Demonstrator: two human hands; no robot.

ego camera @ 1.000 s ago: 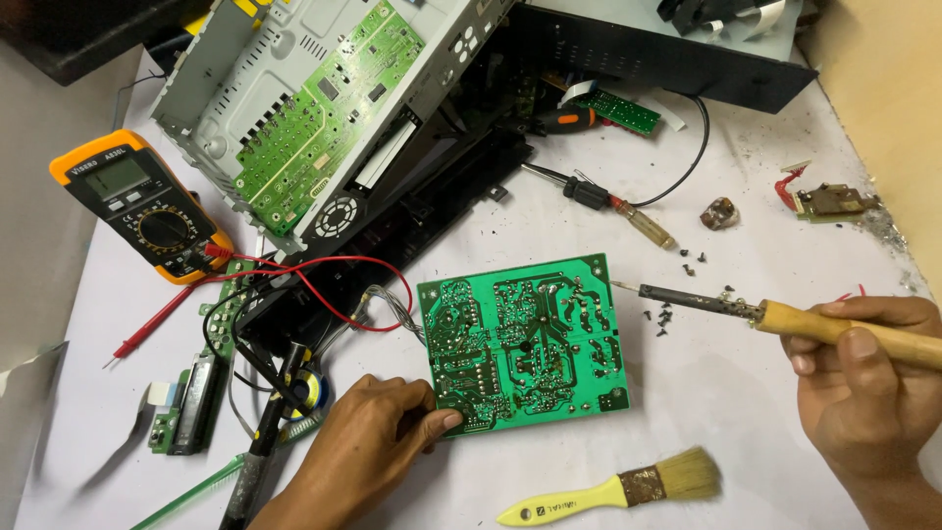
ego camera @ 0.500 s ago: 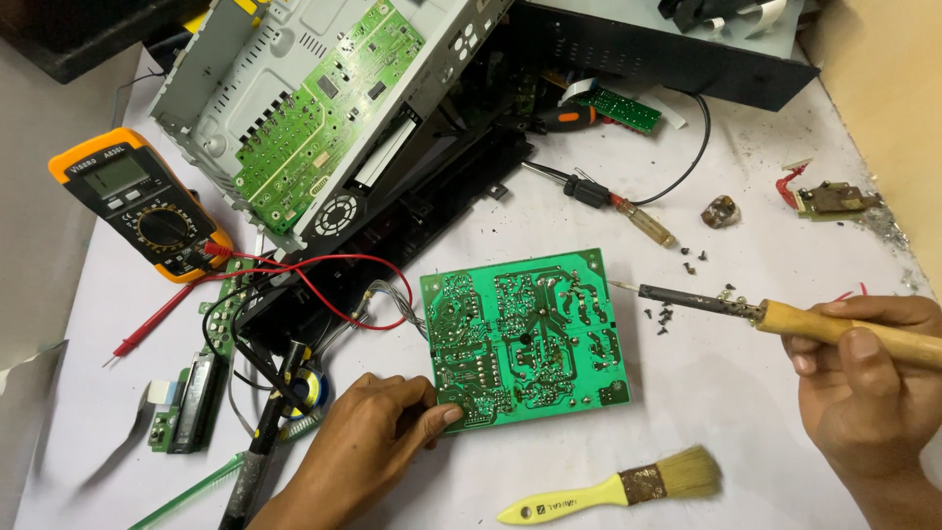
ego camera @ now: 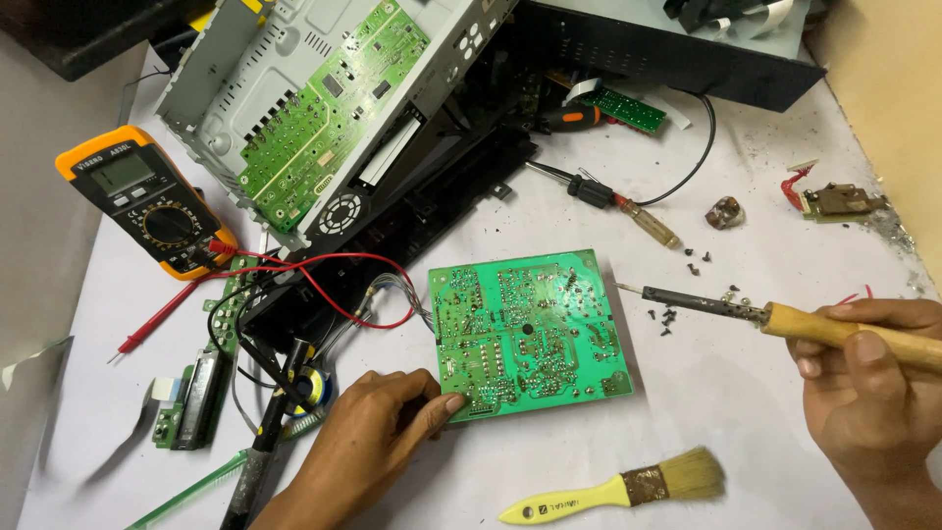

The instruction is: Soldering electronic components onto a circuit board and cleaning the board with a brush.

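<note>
One green board (ego camera: pixel 528 334) lies flat on the counter (ego camera: pixel 746 442), left hand (ego camera: pixel 378 432) fingertips pressing its corner. Right hand (ego camera: pixel 873 393) clamps one soldering iron (ego camera: pixel 785 319) beside it. One brush (ego camera: pixel 628 486) lies below.

The green circuit board (ego camera: pixel 527 334) near the middle looks like matt laminate speckled with shiny silver solder. The soldering iron (ego camera: pixel 775 319) at right has a smooth, pale wooden handle and a dark, dull metal shaft. The near brush (ego camera: pixel 618 488) pairs glossy yellow plastic with tan bristles and a rusty band. Far left, the multimeter (ego camera: pixel 147 201) is black plastic in an orange rubbery jacket. The open chassis (ego camera: pixel 245 69) is bare grey sheet metal on a matt white table (ego camera: pixel 726 412)
</note>
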